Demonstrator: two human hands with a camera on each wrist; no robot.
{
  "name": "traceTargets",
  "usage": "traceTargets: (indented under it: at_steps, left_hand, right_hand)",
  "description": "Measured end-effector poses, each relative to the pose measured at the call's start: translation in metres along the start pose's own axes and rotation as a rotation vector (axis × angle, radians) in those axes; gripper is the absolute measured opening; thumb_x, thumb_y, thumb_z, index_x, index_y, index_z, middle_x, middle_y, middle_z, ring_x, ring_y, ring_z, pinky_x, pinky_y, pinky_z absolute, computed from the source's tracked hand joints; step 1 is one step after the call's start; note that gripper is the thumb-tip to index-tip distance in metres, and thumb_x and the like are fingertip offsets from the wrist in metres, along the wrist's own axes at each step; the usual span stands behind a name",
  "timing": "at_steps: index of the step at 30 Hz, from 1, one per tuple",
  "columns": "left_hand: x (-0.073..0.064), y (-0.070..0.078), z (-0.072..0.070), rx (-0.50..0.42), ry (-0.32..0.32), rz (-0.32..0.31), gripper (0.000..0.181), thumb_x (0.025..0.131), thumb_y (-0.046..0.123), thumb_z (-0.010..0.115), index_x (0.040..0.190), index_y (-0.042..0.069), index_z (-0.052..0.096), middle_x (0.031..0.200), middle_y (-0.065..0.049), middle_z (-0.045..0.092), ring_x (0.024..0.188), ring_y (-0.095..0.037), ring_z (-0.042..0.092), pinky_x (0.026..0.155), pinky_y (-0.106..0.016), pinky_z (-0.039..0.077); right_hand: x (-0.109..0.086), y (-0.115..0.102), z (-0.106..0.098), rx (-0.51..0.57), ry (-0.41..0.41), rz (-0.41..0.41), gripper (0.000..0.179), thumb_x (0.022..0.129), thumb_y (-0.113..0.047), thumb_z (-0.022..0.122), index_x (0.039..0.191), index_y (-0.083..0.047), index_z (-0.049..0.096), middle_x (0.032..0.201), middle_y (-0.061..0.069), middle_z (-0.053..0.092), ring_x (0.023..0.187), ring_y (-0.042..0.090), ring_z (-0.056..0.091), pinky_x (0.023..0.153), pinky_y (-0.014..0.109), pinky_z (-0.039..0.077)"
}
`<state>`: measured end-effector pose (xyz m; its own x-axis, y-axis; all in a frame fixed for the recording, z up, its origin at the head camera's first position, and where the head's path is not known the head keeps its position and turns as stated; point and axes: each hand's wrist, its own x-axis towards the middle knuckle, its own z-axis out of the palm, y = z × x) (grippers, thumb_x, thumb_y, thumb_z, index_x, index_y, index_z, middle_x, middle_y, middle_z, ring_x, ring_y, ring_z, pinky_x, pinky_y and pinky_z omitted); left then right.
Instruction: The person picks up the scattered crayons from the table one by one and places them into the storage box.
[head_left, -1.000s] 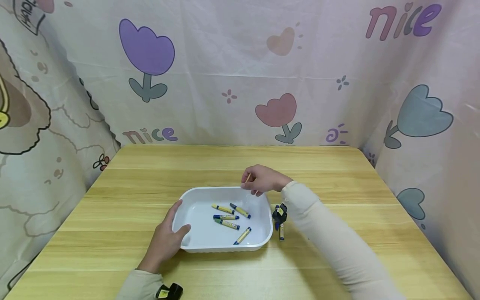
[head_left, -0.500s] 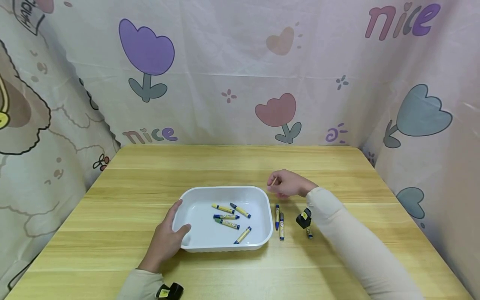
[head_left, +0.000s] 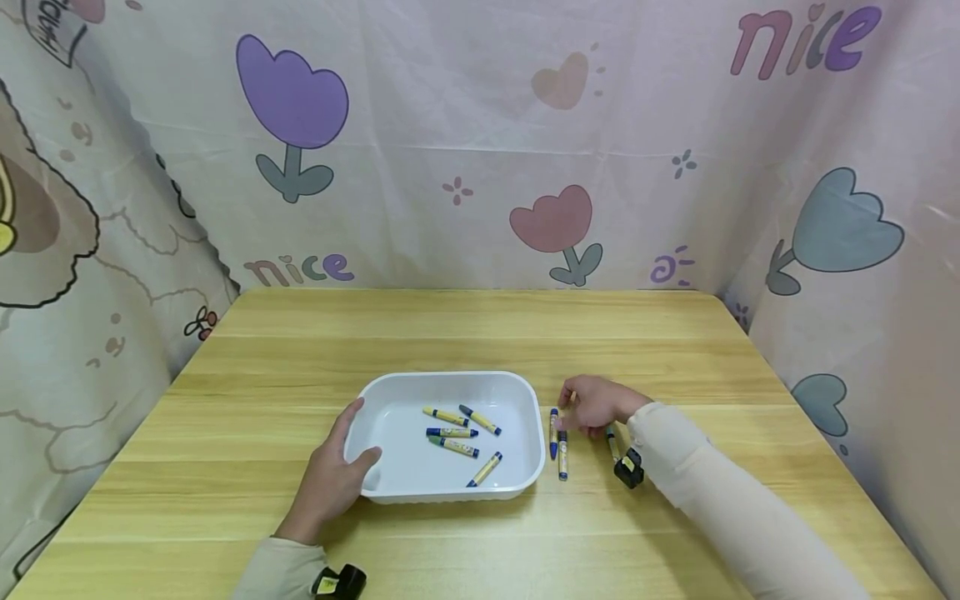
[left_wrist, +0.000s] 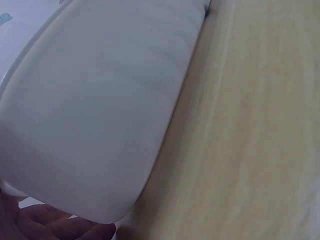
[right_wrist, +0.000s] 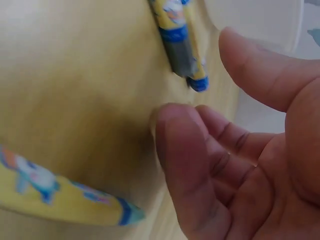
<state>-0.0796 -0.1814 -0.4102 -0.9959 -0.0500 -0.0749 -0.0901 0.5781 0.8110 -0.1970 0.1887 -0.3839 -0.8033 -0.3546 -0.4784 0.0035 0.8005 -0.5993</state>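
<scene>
Left hand: the left hand (head_left: 330,479) grips the near end of the white plastic tray (head_left: 397,471), left thumb (head_left: 363,468) over the rim.
Left wrist view: shows the tray's outer side wall and the left fingers (left_wrist: 70,227) at its lower corner, both largely concealed in the head view.
Right hand: the right hand (head_left: 600,402) is unclosed, beyond the tray's opposite end, above the loose crayons.
Right wrist view: shows right thumb (right_wrist: 257,70) and right forefinger (right_wrist: 186,165) parted, remaining fingers loosely bent; the head view leaves this gap unclear.
Crayons in tray: five, to the right of the left hand. Farthest from the person, yellow-tipped crayon (head_left: 446,417) and slate-tipped crayon (head_left: 480,420); then dark-blue crayon (head_left: 452,433), green-tipped crayon (head_left: 454,447); closest to the person, blue-tipped crayon (head_left: 484,470).
Crayons outside tray: three. Loose blue crayon (head_left: 553,433) and loose grey crayon (head_left: 563,455) lie side by side between right hand and tray; loose green crayon (head_left: 612,443) lies under the right wrist.
Tip visibility: grey tip shown in the right wrist view only; right fingers cover that end in the head view.
Wrapper print: animal figures on the loose green crayon, legible in the right wrist view, partly blurred.
Wrist cameras: black left unit (head_left: 341,582) below the left hand; black right unit (head_left: 628,468) partly covers the loose green crayon.
Surface: wood-grain table (head_left: 420,554) under both hands.
</scene>
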Motion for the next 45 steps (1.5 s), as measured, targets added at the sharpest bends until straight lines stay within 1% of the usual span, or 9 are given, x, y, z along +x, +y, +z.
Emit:
traceTargets:
  at_steps: [3,5,13,17,29,34,38,42,45]
  left_hand:
    - [0.0,0.0003,-0.0002,0.002,0.0,-0.002,0.071,0.095,0.016,0.058,0.154,0.013,0.02,0.153,-0.028,0.025,0.131,-0.05,0.034,0.103,-0.065,0.029]
    - [-0.0002,0.0003,-0.0002,0.004,0.001,-0.002,0.071,0.095,0.016,0.058,0.154,0.013,0.02,0.153,-0.028,0.025,0.132,-0.051,0.034,0.103,-0.065,0.028]
    - [-0.001,0.0002,0.0005,0.004,-0.003,0.008,0.071,0.095,0.016,0.058,0.154,0.012,0.019,0.152,-0.029,0.026,0.131,-0.051,0.035,0.102,-0.065,0.03]
    - [-0.0007,0.0011,0.0004,0.001,-0.001,0.012,0.07,0.095,0.016,0.058,0.154,0.012,0.02,0.152,-0.029,0.026,0.13,-0.051,0.036,0.101,-0.065,0.031]
    - [-0.0012,0.0,0.0016,0.004,-0.002,-0.003,0.07,0.095,0.015,0.058,0.154,0.013,0.02,0.152,-0.028,0.026,0.129,-0.051,0.036,0.1,-0.066,0.031]
    - [-0.0015,0.0,0.0009,0.013,0.003,0.01,0.07,0.095,0.016,0.058,0.154,0.012,0.02,0.152,-0.029,0.027,0.129,-0.051,0.037,0.1,-0.066,0.032]
    - [-0.0016,0.0003,0.0004,0.016,0.007,0.012,0.07,0.095,0.016,0.058,0.154,0.012,0.021,0.152,-0.028,0.027,0.13,-0.051,0.036,0.101,-0.066,0.031]
    - [-0.0014,0.0005,0.0005,0.011,0.005,0.011,0.07,0.095,0.016,0.058,0.154,0.012,0.02,0.152,-0.029,0.026,0.13,-0.051,0.036,0.101,-0.066,0.03]
    - [-0.0013,0.0006,0.0005,0.009,0.005,0.014,0.07,0.095,0.016,0.058,0.154,0.012,0.02,0.152,-0.029,0.026,0.13,-0.051,0.036,0.101,-0.066,0.03]
  right_hand:
    - [-0.0023,0.0,0.0055,-0.045,0.012,0.013,0.034,0.081,-0.022,0.079,0.103,-0.007,0.057,0.063,0.009,0.06,0.05,0.017,0.052,0.048,0.029,0.047]
    - [-0.003,0.0,0.0079,-0.075,0.023,-0.001,0.034,0.079,-0.021,0.081,0.1,-0.008,0.058,0.062,0.008,0.059,0.048,0.016,0.051,0.047,0.028,0.045]
    - [-0.0051,0.0009,0.0106,-0.097,0.001,-0.111,0.02,0.08,-0.01,0.079,0.084,-0.008,0.06,0.065,0.004,0.058,0.048,0.013,0.049,0.046,0.025,0.041]
    - [-0.0056,0.0006,0.0101,-0.112,-0.004,-0.149,0.017,0.082,-0.008,0.077,0.082,-0.007,0.06,0.066,0.003,0.059,0.048,0.012,0.049,0.046,0.025,0.042]
    - [-0.0038,0.002,0.0078,-0.161,0.048,-0.141,0.012,0.083,-0.006,0.074,0.08,-0.008,0.063,0.073,0.002,0.061,0.056,0.014,0.055,0.053,0.028,0.048]
    - [-0.0046,0.0015,0.0061,-0.201,0.007,-0.144,0.024,0.074,-0.015,0.084,0.082,-0.009,0.062,0.071,0.001,0.058,0.06,0.013,0.051,0.056,0.027,0.045]
    - [-0.0045,0.0017,0.0062,-0.242,0.0,-0.154,0.027,0.069,-0.015,0.088,0.077,-0.01,0.062,0.069,-0.002,0.058,0.062,0.013,0.05,0.056,0.027,0.044]
    - [-0.0039,0.002,0.0056,-0.246,0.011,-0.143,0.024,0.071,-0.014,0.086,0.075,-0.011,0.062,0.072,-0.002,0.059,0.065,0.014,0.052,0.058,0.027,0.044]
    - [-0.0052,0.0006,0.0032,-0.209,0.013,-0.128,0.021,0.074,-0.011,0.084,0.076,-0.011,0.062,0.073,0.0,0.06,0.065,0.015,0.053,0.058,0.029,0.046]
